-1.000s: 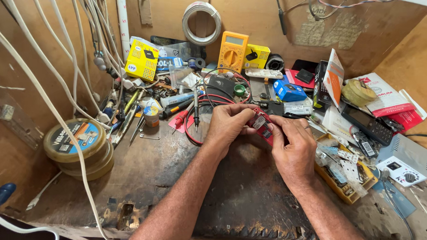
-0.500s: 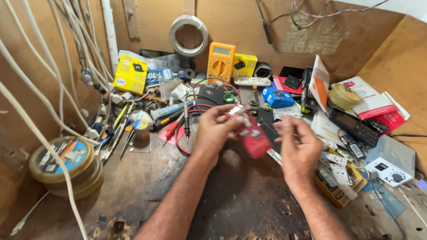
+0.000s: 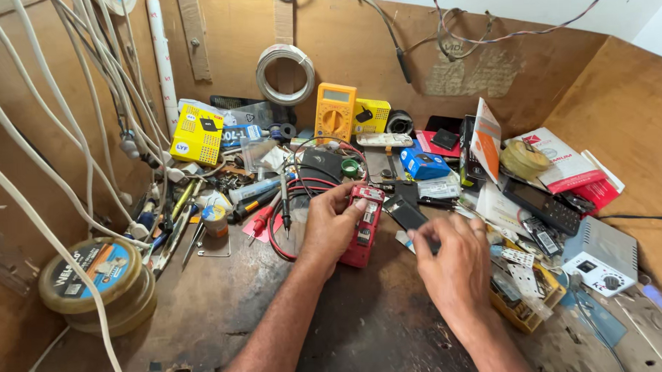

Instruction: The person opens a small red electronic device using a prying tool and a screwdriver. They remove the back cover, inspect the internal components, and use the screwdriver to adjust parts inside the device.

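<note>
The left hand (image 3: 329,226) grips a small red phone (image 3: 363,225) with its back opened. The fingers wrap its left side and the thumb presses the upper edge, so the fingers are closed on it. The phone lies lengthwise on the bench (image 3: 225,314), its lower end touching the surface.

The right hand (image 3: 454,259) sits just beside the phone on its right. Its fingers are pinched narrowly on a flat black piece (image 3: 407,215), which appears to be a cover or battery; which one cannot be told. That piece lies close to the phone's right edge.

Red and black probe leads (image 3: 288,209) loop immediately behind the left hand.

Containers: a shallow yellow tray (image 3: 522,311) at the right holds small white and metallic parts. A stack of round tins (image 3: 100,286) stands at the left edge; their contents are hidden. A blue box (image 3: 424,164) rests behind the phone, closed.

Edges and room: wooden walls close the bench at the back and on both sides. A yellow multimeter (image 3: 335,112) leans against the back wall, below a white wire coil (image 3: 286,75). White cables (image 3: 44,167) hang across the left side. A grey power unit (image 3: 603,253) occupies the right edge. The bare bench surface lies in front of the hands, under the forearms; clutter crowds all other sides.
</note>
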